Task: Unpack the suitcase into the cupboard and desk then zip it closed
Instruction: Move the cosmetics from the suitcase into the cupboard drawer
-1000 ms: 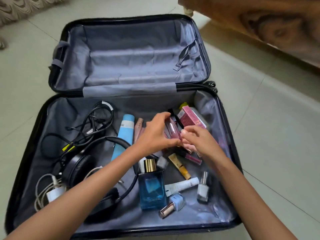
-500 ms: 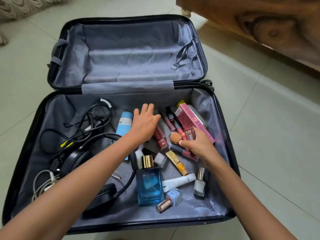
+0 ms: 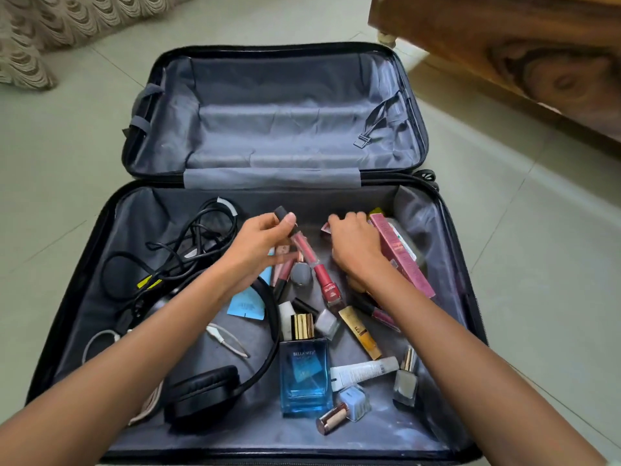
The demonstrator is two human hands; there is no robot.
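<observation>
Suitcase (image 3: 447, 264) open flat on pale tiled floor (image 3: 544, 257); both my hands in the near half.

My left hand (image 3: 258, 243) pinches a red lip gloss tube (image 3: 304, 248) by its dark cap, fingers closed round it. My right hand (image 3: 356, 245) lies palm down, fingers curled over small cosmetics beside a pink box (image 3: 400, 260); whether it grips anything, I cannot tell. Far half bare grey lining. Near half: black cables (image 3: 188, 243), headphones (image 3: 208, 391), blue perfume bottle (image 3: 304, 375). Dark wooden furniture (image 3: 524, 52) at upper right, patterned fabric (image 3: 50, 25) upper left.
</observation>
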